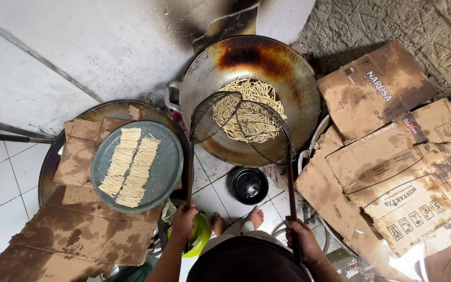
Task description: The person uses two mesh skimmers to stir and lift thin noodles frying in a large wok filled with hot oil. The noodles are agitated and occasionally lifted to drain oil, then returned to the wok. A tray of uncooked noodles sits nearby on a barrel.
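A large metal wok (293, 78) holds pale dough sticks (254, 91) in oil. Two wire mesh skimmers hang over its near side. My left hand (184, 220) grips the long handle of the left skimmer (212, 117). My right hand (301, 239) grips the handle of the right skimmer (264, 130). To the left, a round grey tray (168, 162) carries two rows of raw dough sticks (131, 166).
Oil-stained cardboard (392, 172) covers the floor at the right, and more cardboard (79, 230) lies under the tray. A small black pot (249, 184) sits on white tiles below the wok. My bare feet (256, 216) and a green bowl (202, 232) are near me.
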